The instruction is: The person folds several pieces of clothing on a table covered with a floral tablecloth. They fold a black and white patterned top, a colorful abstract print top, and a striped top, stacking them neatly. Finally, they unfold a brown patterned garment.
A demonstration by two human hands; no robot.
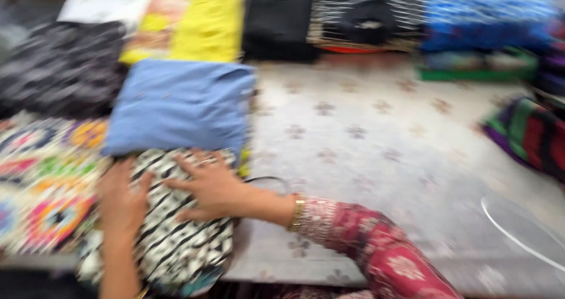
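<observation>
A folded black-and-white striped cloth point(170, 240) lies at the near left edge of the patterned surface. My left hand point(120, 202) rests flat on its left side, fingers pointing away from me. My right hand point(206, 184) presses flat on its top, fingers spread toward the left, with a ring, a gold bangle and a red floral sleeve point(376, 252) behind it. Just beyond the striped cloth lies a folded blue garment point(179, 105), touching it. The picture is blurred by motion.
A yellow packet point(191, 25) sits behind the blue garment, a dark patterned cloth point(59, 66) at far left, a multicoloured cloth point(44, 181) beside my left hand. Stacked fabrics point(482, 22) line the back; a striped cloth point(532, 134) is at right. The pale flowered sheet point(376, 134) spreads through the middle.
</observation>
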